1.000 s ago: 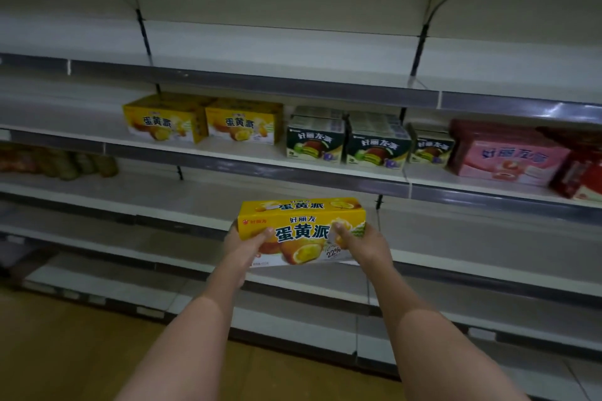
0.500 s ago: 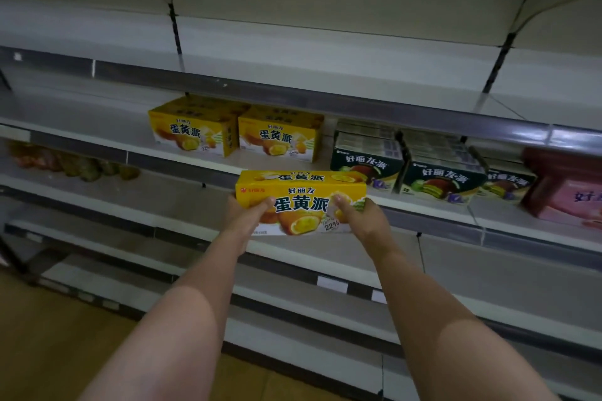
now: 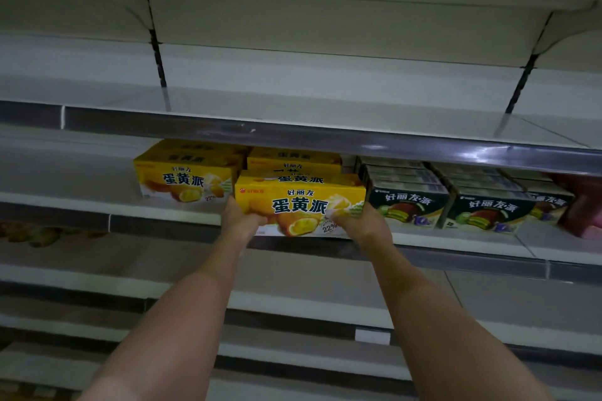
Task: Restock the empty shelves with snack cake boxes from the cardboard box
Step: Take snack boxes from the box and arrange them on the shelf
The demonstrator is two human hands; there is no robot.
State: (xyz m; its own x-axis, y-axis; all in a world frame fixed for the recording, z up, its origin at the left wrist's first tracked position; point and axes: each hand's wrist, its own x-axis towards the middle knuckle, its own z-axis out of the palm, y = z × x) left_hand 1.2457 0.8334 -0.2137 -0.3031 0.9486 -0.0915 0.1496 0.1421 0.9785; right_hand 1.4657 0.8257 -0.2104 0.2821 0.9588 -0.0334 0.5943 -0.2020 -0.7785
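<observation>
I hold a yellow snack cake box [image 3: 299, 202] at the front edge of the middle shelf [image 3: 456, 246]. My left hand [image 3: 241, 221] grips its left end and my right hand [image 3: 365, 223] grips its right end, thumbs on the front face. The box sits in front of another yellow box [image 3: 293, 159], beside a further yellow box [image 3: 185, 179] on the left. Whether the held box's base rests on the shelf I cannot tell. The cardboard box is out of view.
Dark green snack boxes [image 3: 410, 205] stand in rows right of the held box, with a red-pink box [image 3: 583, 205] at the far right. The upper shelf [image 3: 325, 98] and lower shelves [image 3: 325, 280] are bare. Bagged goods [image 3: 42, 233] lie on the far left.
Both hands have raised the yellow box from below the shelf up to the middle shelf's front edge, in front of the stocked yellow boxes. The view has moved closer.
</observation>
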